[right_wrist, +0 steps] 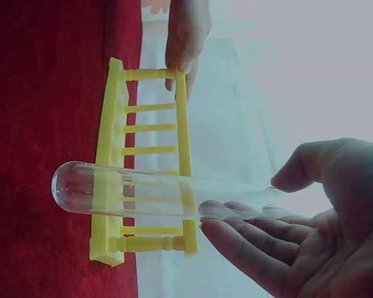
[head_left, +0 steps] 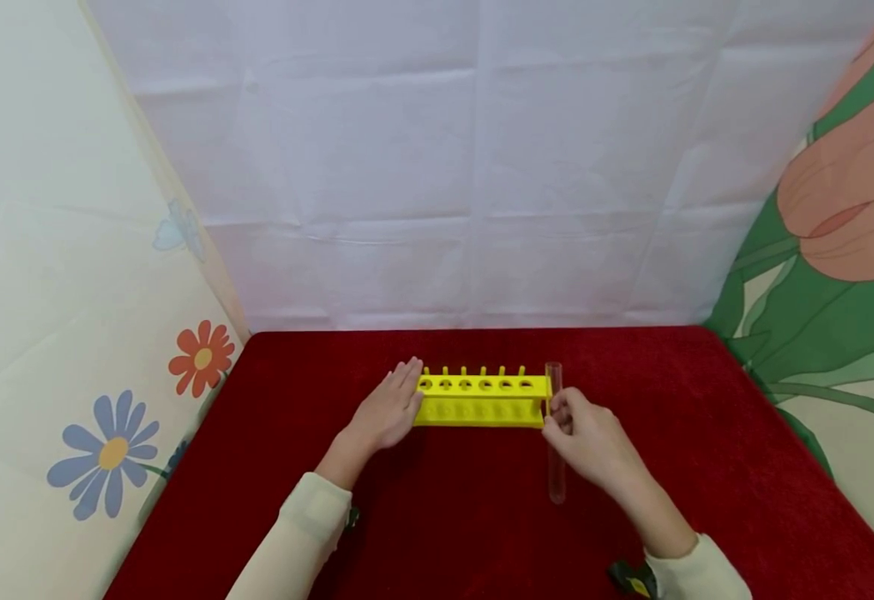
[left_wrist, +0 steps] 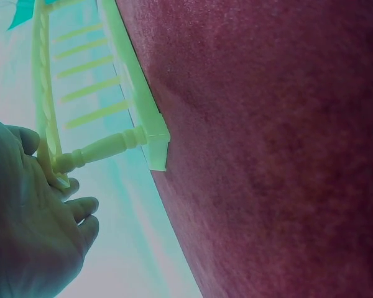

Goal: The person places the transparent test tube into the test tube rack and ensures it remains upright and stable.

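Observation:
A yellow test tube rack (head_left: 481,408) stands upright on the red cloth, with a row of round holes along its top and pegs at the back. At its left end, my left hand (head_left: 390,408) holds the top rail, thumb on one side and fingers on the other; the left wrist view shows this hand (left_wrist: 37,217) beside the end post. A clear glass test tube (right_wrist: 143,189) is in my right hand (head_left: 590,433), between thumb and fingers. Beside the rack's right end, the tube's rounded end points toward me in the head view. Contact between tube and rack cannot be told.
Red cloth (head_left: 466,517) covers the table. A white sheet (head_left: 444,167) hangs behind it, with flower-printed panels on the left (head_left: 32,292) and right (head_left: 841,333). The rack's visible holes hold no tubes.

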Tool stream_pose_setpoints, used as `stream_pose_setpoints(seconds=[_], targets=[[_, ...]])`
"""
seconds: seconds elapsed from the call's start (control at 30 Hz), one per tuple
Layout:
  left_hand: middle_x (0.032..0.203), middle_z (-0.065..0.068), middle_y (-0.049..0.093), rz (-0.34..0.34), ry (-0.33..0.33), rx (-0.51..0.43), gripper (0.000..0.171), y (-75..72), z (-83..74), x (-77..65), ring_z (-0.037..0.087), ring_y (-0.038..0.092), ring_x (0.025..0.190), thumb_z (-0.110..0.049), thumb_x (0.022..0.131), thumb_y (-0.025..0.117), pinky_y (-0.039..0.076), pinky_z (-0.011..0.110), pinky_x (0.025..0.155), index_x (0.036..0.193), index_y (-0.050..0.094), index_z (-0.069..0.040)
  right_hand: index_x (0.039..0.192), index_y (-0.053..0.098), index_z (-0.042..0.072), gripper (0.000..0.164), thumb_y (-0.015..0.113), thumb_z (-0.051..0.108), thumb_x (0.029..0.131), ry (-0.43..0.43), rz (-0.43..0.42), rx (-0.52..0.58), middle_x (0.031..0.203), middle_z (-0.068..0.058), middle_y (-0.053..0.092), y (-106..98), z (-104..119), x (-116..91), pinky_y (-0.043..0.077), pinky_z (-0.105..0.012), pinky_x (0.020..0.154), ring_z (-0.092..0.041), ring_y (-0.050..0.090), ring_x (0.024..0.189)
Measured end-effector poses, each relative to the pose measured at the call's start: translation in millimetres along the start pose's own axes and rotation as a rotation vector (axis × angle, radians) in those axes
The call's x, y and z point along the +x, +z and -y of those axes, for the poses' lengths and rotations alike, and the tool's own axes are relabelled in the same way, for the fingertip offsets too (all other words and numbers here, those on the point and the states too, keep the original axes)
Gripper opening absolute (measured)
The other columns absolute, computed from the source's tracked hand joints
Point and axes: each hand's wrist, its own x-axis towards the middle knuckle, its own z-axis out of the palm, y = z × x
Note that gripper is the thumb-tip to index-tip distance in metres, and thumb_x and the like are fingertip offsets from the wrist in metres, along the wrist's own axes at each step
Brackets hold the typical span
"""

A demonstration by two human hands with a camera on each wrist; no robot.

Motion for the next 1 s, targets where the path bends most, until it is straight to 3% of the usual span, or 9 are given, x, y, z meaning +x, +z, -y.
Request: stream_pose_setpoints(seconds=[1.0], targets=[[0.169, 0.013, 0.017, -0.018, 0.015, 0.018, 0.058, -0.2, -0.4, -0.1, 0.028, 0.012, 0.156, -0.03, 0.112, 0.028, 0.016, 0.042, 0.127, 0.162, 0.016, -0.003, 0.111, 0.058, 0.0, 0.022, 0.06, 0.013, 0.094, -0.02, -0.012, 0.049, 0.096, -0.011, 0.069, 2.2, 12.0, 9.3, 0.053, -0.03, 0.064, -0.019, 0.066, 0.082]])
